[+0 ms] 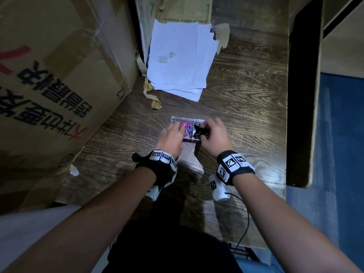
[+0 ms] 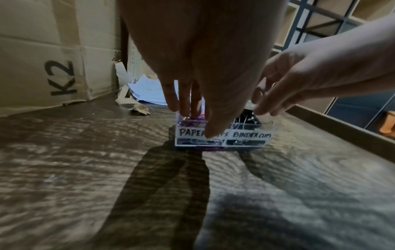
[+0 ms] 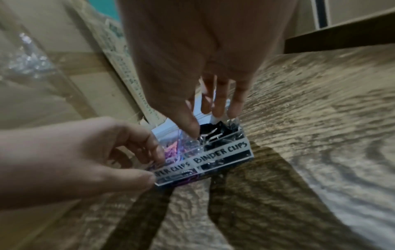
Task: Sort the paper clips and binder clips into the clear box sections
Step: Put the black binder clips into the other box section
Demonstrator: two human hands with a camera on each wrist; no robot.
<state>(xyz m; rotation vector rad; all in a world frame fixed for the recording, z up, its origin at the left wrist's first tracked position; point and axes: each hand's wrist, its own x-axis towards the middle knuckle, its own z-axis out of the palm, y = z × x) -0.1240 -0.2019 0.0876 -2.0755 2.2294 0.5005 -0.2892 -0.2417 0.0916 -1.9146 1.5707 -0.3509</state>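
A small clear box (image 1: 187, 117) with two sections stands on the wooden table, labelled PAPER CLIPS and BINDER CLIPS on its front wall (image 2: 245, 135) (image 3: 222, 155). Coloured paper clips (image 1: 187, 128) (image 3: 171, 148) fill the left section, and black binder clips (image 1: 199, 130) (image 3: 213, 132) fill the right. My left hand (image 1: 171, 138) (image 3: 153, 169) pinches the box's left end, thumb on the front label and fingers curled into the paper clips. My right hand (image 1: 206, 131) (image 3: 206, 123) hangs over the binder clip section, thumb tip down among the clips and fingers at the far wall. Whether it holds a clip is hidden.
A loose stack of white paper (image 1: 181, 60) lies beyond the box. A big cardboard box (image 1: 49, 85) walls off the left, with torn tape strips (image 1: 153, 99) at its foot. The table's right edge (image 1: 285, 115) meets a dark upright panel (image 1: 301, 95). A black cable (image 1: 244, 223) trails near me.
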